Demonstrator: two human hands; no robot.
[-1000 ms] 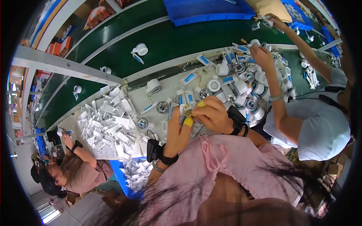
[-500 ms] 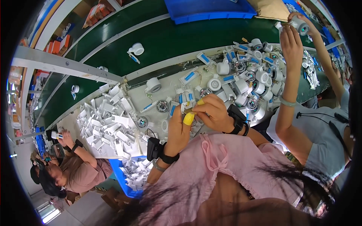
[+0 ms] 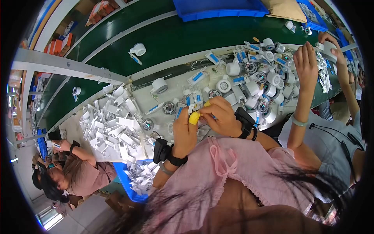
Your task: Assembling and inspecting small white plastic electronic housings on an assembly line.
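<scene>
Both my hands are close together over the near edge of the worktable. My left hand [image 3: 184,130], a yellow finger cover on its thumb, pinches a small white plastic part [image 3: 191,109]. Fingers of my right hand [image 3: 223,120], one with a yellow cover, are pressed together at the same part; its lower portion is hidden behind them. Just beyond my fingertips lie white housings with blue cells [image 3: 198,95] and thin wires. A round fan unit [image 3: 169,108] rests to the left of them.
White plastic pieces [image 3: 113,124] are heaped at left, above a blue bin [image 3: 134,189] of similar parts. Fan assemblies [image 3: 257,85] crowd the right side. A green conveyor [image 3: 163,46] runs behind, carrying a blue tray [image 3: 222,13]. Co-workers sit at left and right.
My hands stay nearly in place, working at the same white part. The right co-worker's hands have moved with a white fan unit toward the right and down; the view has shifted slightly.
</scene>
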